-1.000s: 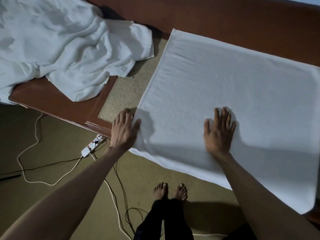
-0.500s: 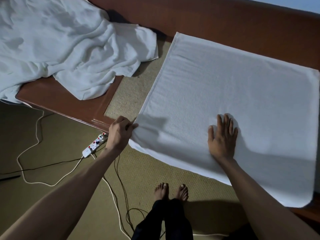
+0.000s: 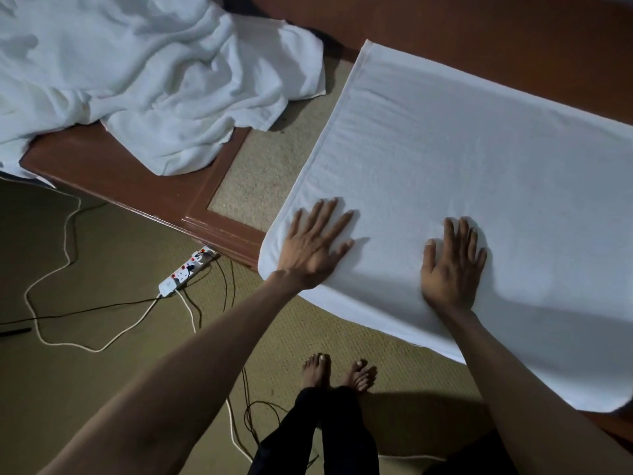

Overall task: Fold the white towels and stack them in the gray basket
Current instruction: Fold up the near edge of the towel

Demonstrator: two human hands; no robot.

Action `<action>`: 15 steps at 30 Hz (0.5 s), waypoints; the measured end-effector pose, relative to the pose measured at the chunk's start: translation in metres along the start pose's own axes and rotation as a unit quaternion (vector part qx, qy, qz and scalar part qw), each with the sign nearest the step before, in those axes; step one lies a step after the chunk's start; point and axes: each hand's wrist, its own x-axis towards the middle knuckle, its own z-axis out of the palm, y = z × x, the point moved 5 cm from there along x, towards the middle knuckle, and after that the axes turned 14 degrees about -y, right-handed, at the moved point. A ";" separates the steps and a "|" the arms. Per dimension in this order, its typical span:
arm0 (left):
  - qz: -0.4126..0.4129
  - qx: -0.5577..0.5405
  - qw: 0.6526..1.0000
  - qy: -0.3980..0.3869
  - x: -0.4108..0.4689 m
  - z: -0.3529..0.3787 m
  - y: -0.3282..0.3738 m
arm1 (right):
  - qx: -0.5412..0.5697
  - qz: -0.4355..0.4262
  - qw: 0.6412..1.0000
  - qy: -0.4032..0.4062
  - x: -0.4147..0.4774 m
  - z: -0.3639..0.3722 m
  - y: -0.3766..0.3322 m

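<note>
note left hand (image 3: 315, 246) laid palm down on the flat towel (image 3: 462, 149), fingers straight and spread, at its near left corner; holding nothing. note right hand (image 3: 452, 265) likewise flat, fingers straight, pressing the same towel just inside the near edge, to the right of the left hand; holding nothing. find the towel directly under and ahead of both hands, spread smooth on the table (image 3: 102, 166), with its near edge hanging past the table edge toward the body. judge the long axis as running from the left hand out past the right hand, so the short left end sits at the left hand and the opposite end lies well beyond the right hand. for the next fold, probably carry one short end across to the other; left hand nearer its end, so better placed to lead. find the unfolded heap of towels (image 3: 154, 80) well apart, ahead and left of the left hand. gray basket not in view.
</note>
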 end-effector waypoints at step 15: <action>-0.012 -0.185 0.979 0.090 0.015 -0.012 0.072 | 0.013 -0.028 0.999 -0.023 0.004 -0.003 0.001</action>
